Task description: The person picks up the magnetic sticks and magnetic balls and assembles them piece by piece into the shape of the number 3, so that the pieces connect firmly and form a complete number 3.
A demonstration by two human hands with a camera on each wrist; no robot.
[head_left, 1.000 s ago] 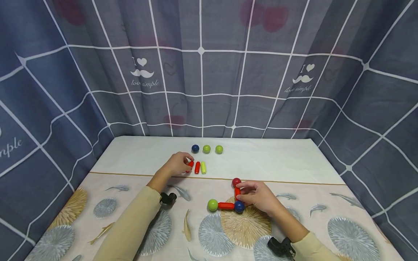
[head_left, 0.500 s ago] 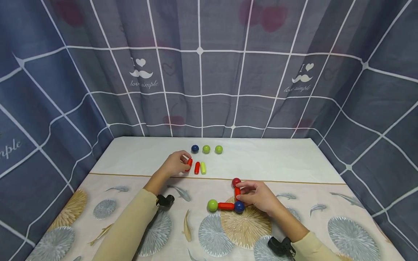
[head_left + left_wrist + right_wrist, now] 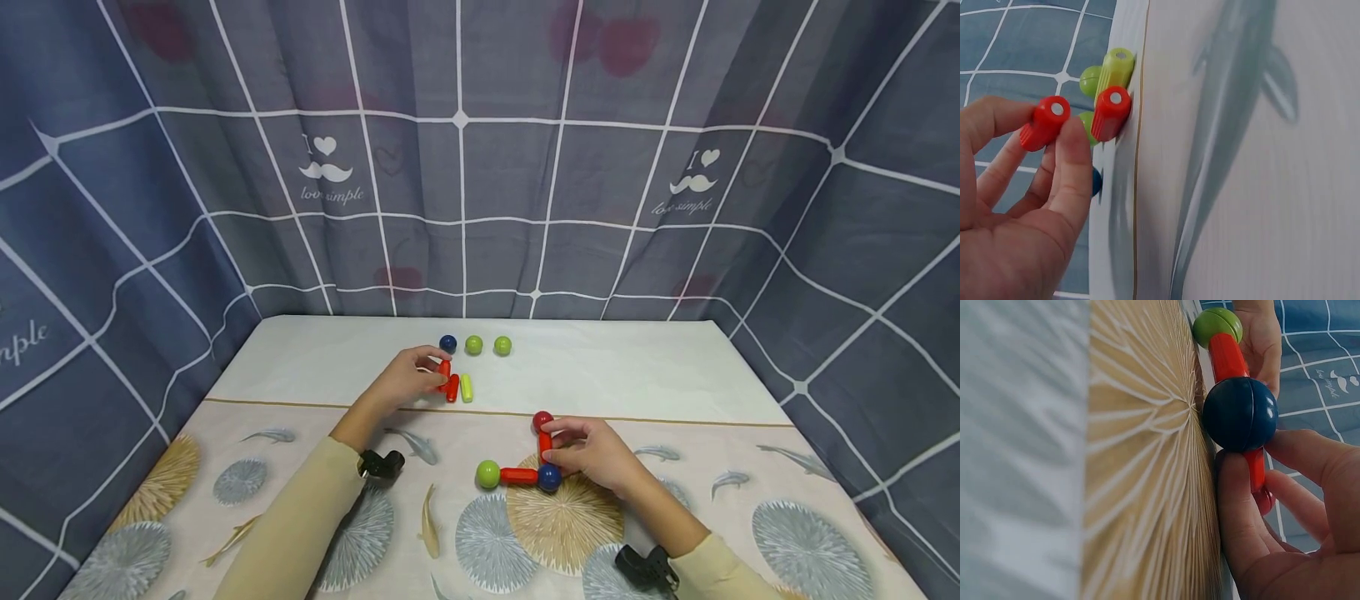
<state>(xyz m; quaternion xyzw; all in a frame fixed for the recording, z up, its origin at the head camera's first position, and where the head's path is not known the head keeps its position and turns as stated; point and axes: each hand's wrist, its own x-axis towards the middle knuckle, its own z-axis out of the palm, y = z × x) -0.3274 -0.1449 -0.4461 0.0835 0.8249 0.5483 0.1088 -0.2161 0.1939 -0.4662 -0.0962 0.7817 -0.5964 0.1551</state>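
My left hand [image 3: 405, 379] pinches a short red magnetic rod [image 3: 1045, 123] between thumb and fingertips; its end shows a silver disc. Beside it lie another red rod [image 3: 452, 388] and a yellow-green rod [image 3: 467, 388]. On the patterned cloth, a blue ball [image 3: 1239, 414] forms the corner of an L-shaped piece. One red rod [image 3: 518, 476] runs from it to a green ball [image 3: 488, 474], another red rod [image 3: 545, 447] to a red ball [image 3: 542, 420]. My right hand [image 3: 596, 454] holds the piece by that second rod, close to the blue ball.
Behind the rods, a loose dark blue ball [image 3: 447, 343] and two green balls [image 3: 474, 345] stand in a row on the white strip [image 3: 615, 367]. A dark checked curtain [image 3: 495, 167] hangs at the back and both sides of the table.
My left hand has lifted its red rod, drawn slightly left, then moved right towards the other rods. The right hand and the L-shaped piece stay in place.
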